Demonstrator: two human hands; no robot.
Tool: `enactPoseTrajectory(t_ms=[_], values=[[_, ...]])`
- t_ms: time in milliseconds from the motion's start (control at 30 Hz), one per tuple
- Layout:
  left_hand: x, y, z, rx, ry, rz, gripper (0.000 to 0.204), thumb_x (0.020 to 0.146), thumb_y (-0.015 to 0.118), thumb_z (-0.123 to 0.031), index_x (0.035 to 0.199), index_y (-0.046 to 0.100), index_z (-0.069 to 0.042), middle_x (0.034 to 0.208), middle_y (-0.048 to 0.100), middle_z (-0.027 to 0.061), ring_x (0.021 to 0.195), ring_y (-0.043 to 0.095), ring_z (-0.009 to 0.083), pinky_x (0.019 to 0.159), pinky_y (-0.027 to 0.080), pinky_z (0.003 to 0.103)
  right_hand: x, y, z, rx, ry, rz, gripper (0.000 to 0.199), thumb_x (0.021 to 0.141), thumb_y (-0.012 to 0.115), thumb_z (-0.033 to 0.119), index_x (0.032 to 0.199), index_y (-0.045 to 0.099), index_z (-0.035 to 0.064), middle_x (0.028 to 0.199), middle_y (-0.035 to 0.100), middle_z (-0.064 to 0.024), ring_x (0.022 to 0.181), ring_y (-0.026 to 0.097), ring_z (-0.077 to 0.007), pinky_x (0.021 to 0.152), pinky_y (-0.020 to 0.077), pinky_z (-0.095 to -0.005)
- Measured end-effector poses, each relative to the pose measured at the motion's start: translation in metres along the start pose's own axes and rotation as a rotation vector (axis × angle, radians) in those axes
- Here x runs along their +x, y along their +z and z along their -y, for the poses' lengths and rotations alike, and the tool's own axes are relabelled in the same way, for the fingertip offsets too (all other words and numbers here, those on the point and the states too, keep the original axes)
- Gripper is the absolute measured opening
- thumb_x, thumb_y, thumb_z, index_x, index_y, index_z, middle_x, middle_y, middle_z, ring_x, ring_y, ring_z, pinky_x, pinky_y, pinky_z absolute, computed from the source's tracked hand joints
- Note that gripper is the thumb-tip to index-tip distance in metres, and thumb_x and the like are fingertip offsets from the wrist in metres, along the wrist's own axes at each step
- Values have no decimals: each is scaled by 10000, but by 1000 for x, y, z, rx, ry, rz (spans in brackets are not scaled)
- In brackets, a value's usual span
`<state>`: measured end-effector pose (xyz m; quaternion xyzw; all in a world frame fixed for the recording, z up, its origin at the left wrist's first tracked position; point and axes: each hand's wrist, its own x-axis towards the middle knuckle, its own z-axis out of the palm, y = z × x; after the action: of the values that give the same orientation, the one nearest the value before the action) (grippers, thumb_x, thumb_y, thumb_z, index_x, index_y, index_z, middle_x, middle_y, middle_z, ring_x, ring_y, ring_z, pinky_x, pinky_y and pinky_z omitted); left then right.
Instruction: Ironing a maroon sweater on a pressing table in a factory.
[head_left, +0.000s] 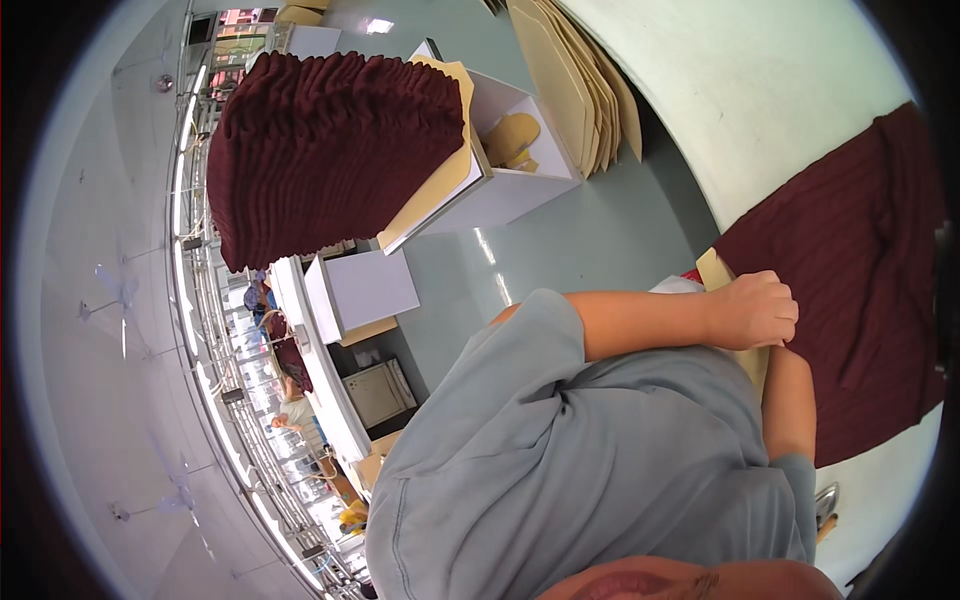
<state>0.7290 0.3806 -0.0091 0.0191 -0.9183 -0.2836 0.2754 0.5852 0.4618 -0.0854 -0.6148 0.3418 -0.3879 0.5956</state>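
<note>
A dark maroon ribbed knit piece (850, 290) lies spread on the pale table (800, 85) at the right. A beige board (713, 268) shows at its near edge, partly under the knit. My left hand (752, 310) is closed over this edge, fingers curled down; what they hold, if anything, is hidden. Against it comes the wrist of my right hand (785, 352), at the same edge of the knit. The fingers of that hand are out of sight behind the left one.
A tall stack of folded maroon knits (335, 160) rests on a white cabinet (525, 195) at the upper left. Several beige boards (575, 85) stand behind it. A shiny metal object (826, 500) lies near my right elbow. People are at work far left.
</note>
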Motion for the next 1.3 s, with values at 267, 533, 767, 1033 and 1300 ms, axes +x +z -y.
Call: enactPoseTrajectory(t_ms=[267, 533, 767, 1033, 1300], values=[[-2, -20, 19, -124, -26, 269, 92, 902, 688, -222, 959, 672, -152, 1045, 653, 12, 990, 620, 224, 903, 451, 394, 13, 48, 37, -154, 544, -373, 122, 1005, 562, 125, 1058, 663, 82, 937, 647, -87, 874, 598, -250, 857, 503, -407], [13, -1, 24, -286, -45, 296, 86, 849, 708, -120, 892, 635, -103, 976, 630, 17, 939, 608, 233, 917, 485, 383, -53, 128, 42, -133, 774, -569, 129, 1016, 542, 141, 1063, 652, 90, 948, 642, -85, 887, 596, -246, 871, 501, -409], [28, 8, 38, -332, 17, 514, 110, 853, 734, -135, 924, 660, -95, 999, 656, 22, 962, 624, 240, 929, 489, 384, -65, 136, 28, -367, 678, -382, 202, 1071, 491, 199, 1170, 640, 106, 1105, 665, -95, 1013, 629, -217, 971, 513, -347], [98, 98, 56, -83, 151, 571, 226, 861, 750, -197, 1068, 721, -108, 1116, 650, 25, 977, 635, 238, 882, 499, 364, -128, -74, 73, -690, 722, -1365, 275, 963, 580, 40, 1227, 651, 70, 1156, 674, -66, 809, 703, -229, 713, 577, -355], [236, 59, 43, -590, -532, 634, 230, 922, 586, -18, 1115, 702, -66, 1116, 696, 109, 974, 657, 249, 880, 518, 319, -154, -203, 38, -1134, 859, -1561, 222, 906, 594, 54, 1120, 596, 113, 1156, 609, -117, 920, 672, -369, 771, 567, -469]])
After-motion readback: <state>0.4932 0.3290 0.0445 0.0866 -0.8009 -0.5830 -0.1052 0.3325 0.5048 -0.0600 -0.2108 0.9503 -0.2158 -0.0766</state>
